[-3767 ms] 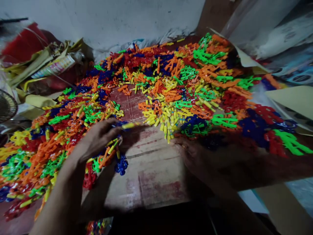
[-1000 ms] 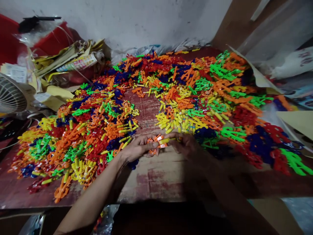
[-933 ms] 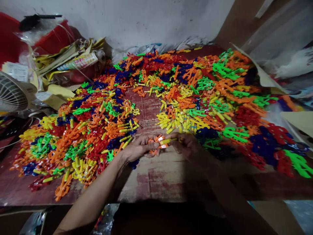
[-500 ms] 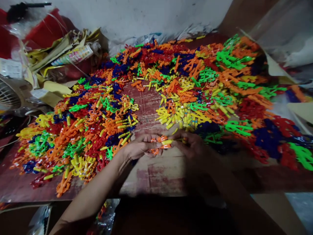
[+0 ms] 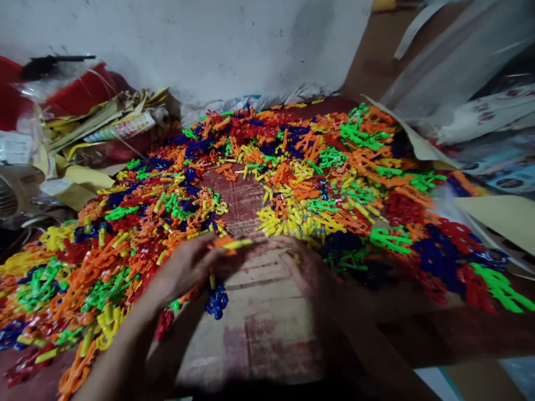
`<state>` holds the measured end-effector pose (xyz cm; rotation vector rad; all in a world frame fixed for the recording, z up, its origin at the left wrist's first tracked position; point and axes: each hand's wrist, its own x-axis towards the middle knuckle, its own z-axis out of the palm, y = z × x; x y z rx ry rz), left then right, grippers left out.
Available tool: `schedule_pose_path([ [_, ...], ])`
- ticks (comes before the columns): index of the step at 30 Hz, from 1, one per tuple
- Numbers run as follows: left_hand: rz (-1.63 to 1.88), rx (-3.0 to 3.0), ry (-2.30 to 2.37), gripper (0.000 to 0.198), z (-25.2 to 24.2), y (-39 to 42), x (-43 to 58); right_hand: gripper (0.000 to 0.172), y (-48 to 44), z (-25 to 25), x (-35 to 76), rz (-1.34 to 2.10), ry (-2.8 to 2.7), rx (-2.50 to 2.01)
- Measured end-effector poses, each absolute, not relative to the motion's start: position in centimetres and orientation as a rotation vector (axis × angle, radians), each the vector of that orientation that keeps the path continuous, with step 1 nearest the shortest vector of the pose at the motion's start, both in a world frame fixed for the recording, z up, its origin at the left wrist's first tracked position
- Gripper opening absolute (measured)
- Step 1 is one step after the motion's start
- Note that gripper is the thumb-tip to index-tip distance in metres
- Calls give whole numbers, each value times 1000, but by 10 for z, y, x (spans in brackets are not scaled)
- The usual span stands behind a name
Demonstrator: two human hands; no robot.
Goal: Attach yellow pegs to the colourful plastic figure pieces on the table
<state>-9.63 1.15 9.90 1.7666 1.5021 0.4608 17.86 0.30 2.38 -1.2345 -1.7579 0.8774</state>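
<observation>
My left hand (image 5: pixel 190 266) is closed around an orange plastic toy piece (image 5: pixel 220 243), with a yellow stick-like part (image 5: pixel 238 244) pointing right from it. To the right, my right hand (image 5: pixel 297 264) has its fingers curled, blurred and in shadow. A bit of yellow (image 5: pixel 297 259) shows among those fingers, apparently a small yellow piece. Below the left hand a dark blue plastic piece (image 5: pixel 216 302) with a yellow end lies on the worn table (image 5: pixel 267 328). Yellow sticks (image 5: pixel 288 223) lie in a heap just beyond the right hand.
Heaps of orange, red, green, blue and yellow plastic pieces (image 5: pixel 137 234) spread left, back and right. At the left stand a fan (image 5: pixel 16 195), cardboard scraps (image 5: pixel 121 111) and a red container (image 5: pixel 79 92). A cardboard sheet (image 5: pixel 497 220) and plastic bags (image 5: pixel 480 120) are at the right.
My hands, which were together at the orange and yellow pieces, have come apart. The left has moved left with the orange piece. The view has tilted up and shifted right.
</observation>
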Motion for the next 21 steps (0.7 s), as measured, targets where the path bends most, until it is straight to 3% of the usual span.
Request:
schedule_pose_path([
  [6, 269, 2208, 2635, 39, 133, 49, -161, 29, 65, 29, 166, 373, -2097, -1820],
  [13, 262, 2321, 2011, 29, 98, 104, -62, 27, 112, 29, 133, 210, -2319, -1855],
  [21, 250, 2061, 1938, 28, 43, 193, 43, 29, 99, 28, 159, 166, -2512, -1847],
])
